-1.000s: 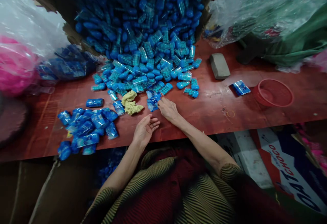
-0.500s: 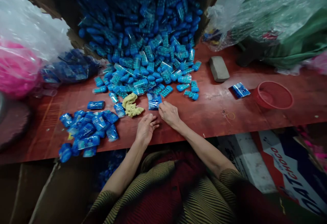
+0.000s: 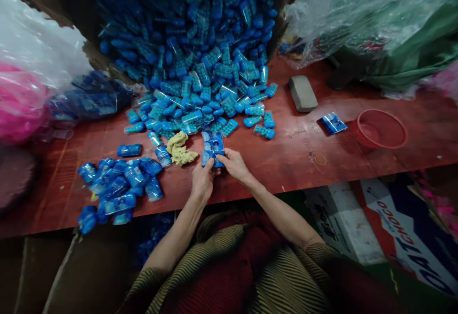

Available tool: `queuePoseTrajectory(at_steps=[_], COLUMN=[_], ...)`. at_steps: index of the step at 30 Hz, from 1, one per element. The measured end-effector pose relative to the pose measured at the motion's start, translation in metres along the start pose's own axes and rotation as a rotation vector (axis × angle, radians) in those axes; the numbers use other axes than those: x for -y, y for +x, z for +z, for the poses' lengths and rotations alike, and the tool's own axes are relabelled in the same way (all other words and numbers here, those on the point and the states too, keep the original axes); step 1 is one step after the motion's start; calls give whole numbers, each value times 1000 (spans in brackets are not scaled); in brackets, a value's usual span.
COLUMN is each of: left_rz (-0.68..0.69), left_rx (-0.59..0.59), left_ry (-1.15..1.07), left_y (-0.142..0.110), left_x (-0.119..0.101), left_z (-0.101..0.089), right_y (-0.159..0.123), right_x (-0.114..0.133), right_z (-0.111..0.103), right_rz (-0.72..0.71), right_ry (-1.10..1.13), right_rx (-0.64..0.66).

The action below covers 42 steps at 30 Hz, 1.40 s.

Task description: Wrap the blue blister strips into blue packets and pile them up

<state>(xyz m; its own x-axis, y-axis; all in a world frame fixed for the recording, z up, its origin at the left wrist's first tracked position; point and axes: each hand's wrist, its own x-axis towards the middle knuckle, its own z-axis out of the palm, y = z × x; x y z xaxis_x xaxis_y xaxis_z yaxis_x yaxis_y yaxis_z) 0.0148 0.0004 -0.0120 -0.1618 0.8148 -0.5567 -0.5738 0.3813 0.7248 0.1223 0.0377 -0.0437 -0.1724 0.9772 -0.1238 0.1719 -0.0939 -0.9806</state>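
Left hand [image 3: 202,178] has come onto the blue wrapper [image 3: 212,140], from which it was apart half a second ago

Nearest in the work, the left hand pinches the near edge of the wrapper, thumb on top. The right hand [image 3: 234,163] pinches it too, at its near right corner. The wrapper lies flat on the surface [image 3: 272,175], in the middle, its far end just before the heap. Whether it is one sheet or several, I cannot tell.

By its look, it should be very light, thin and quite soft, with a shiny face which may slip. It could crease or tear if it is pulled hard, so the best hold is probably a gentle pinch at edge or corner.

To the left on the red surface is a pile of blue packets [image 3: 118,185]; just left of the wrapper, a yellow-green lump [image 3: 181,149]. To the right stand a red basket [image 3: 359,137], a small blue stack [image 3: 333,123] and, farther, a grey block [image 3: 303,94]. Beyond, the heap of blue containers [image 3: 211,89] spills from a torn cardboard box [image 3: 64,1]. The room is rather dim, with a pink bag [image 3: 19,106] at far left and green cloth [image 3: 408,73] at far right.
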Motion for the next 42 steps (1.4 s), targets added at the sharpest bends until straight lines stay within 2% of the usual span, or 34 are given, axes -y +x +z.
queuePoseTrajectory(at_steps=[4, 9, 11, 13, 20, 23, 27, 32, 36, 39, 42], left_rz=[15, 74, 76, 50, -88, -143, -127, -148, -155, -129, -152], left_rx=[2, -96, -126, -106, 15, 25, 14, 35, 41, 47, 82], left_ry=[32, -21, -51, -68, -56, -46, -21, -13, -9, -32, -34], left_y=[-2, 0, 1, 2, -3, -7, -9, -11, -13, -14, -15], left_x=[0, -2, -2, -1, 0, 0, -2, -5, -3, -3, -5], left_z=[3, 12, 15, 18, 13, 9, 5, -2, -7, -8, -9], right_y=[-7, -13, -13, -14, -17, -16, -16, -18, -19, -24, -30], right_x=[3, 15, 17, 18, 12, 12, 14, 20, 22, 23, 25], right_z=[8, 17, 19, 19, 5, -3, -8, -14, -15, -10, -10], right_rz=[27, 95, 80, 45, -11, -66, -75, -149, -105, -59, -97], right_ry=[-10, -13, -54, -90, 48, 64, 59, -22, -52, -52, -72], right_rx=[-99, -138, -181, -209, -120, -34, 55, 38, 56, -22, -28])
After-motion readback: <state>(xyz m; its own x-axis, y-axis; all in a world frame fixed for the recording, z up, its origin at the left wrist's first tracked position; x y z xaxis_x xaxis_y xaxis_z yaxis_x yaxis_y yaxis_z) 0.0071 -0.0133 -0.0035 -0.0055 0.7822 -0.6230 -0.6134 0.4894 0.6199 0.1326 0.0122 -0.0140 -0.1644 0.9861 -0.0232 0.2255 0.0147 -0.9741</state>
